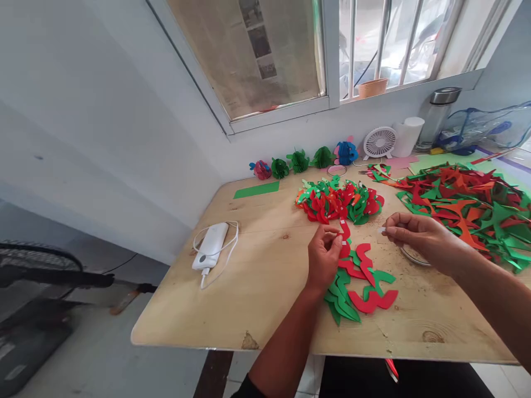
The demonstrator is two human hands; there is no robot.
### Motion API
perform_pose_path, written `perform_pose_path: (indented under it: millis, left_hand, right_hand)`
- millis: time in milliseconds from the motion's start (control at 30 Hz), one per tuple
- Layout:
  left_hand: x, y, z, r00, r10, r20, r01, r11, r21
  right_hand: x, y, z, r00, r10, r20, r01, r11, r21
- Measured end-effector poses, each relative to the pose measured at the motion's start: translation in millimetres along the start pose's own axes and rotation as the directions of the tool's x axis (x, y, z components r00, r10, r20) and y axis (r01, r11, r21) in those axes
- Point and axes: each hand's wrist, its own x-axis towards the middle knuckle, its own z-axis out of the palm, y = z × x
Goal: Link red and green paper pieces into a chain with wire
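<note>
My left hand [324,255] pinches a red paper cutout [345,228] that has small white squares on it. To the right, my right hand [417,235] is raised over the table, thumb and finger closed on a small white piece [382,230], perhaps a bit of tape. Below the left hand lie loose curved cutouts, red ones [373,301] on top of and beside green ones [343,298]. Just beyond that hand sits a heap of red and green cutouts [332,202], several with white squares. A metal-looking ring [415,258] is partly hidden under my right hand.
A big pile of red, green and orange paper scraps [464,204] covers the right side. At left are a white power bank [211,247] with its cable and a green strip [256,190]. Several folded paper figures [298,161], a small fan [379,142] and a bottle [437,119] line the wall.
</note>
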Motion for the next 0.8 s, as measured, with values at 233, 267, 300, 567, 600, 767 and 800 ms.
perform_pose_path:
  millis: [233, 267, 300, 567, 600, 767, 800]
  left_hand:
    - [0.5, -1.3, 1.0, 0.997, 0.066, 0.049, -0.069, 0.996, 0.058]
    - [0.4, -1.5, 1.2, 0.997, 0.053, 0.058, -0.057, 0.996, 0.063]
    - [0.2, -1.6, 1.3, 0.997, 0.040, 0.067, -0.045, 0.997, 0.068]
    - [-2.2, -1.5, 1.8, 0.989, 0.037, 0.146, -0.050, 0.995, 0.091]
    - [-2.7, -1.1, 2.1, 0.987, 0.038, 0.159, -0.052, 0.995, 0.086]
    - [-4.1, 0.4, 4.5, 0.981, 0.046, 0.189, -0.062, 0.995, 0.079]
    - [-4.0, 0.5, 5.0, 0.981, 0.044, 0.189, -0.061, 0.995, 0.084]
  right_hand:
    - [4.1, 8.4, 34.7, 0.998, 0.040, 0.050, -0.044, 0.996, 0.082]
    - [4.3, 10.4, 36.4, 0.998, 0.041, 0.056, -0.045, 0.995, 0.089]
    - [4.4, 12.0, 37.5, 0.997, 0.042, 0.061, -0.048, 0.994, 0.095]
    - [6.0, 22.0, 36.6, 0.995, 0.040, 0.089, -0.042, 0.999, 0.021]
    - [6.3, 23.6, 36.3, 0.995, 0.036, 0.097, -0.038, 0.999, 0.019]
    - [5.3, 25.8, 36.4, 0.995, 0.023, 0.097, -0.027, 0.999, 0.042]
    - [4.8, 25.3, 36.7, 0.995, 0.021, 0.095, -0.025, 0.999, 0.040]
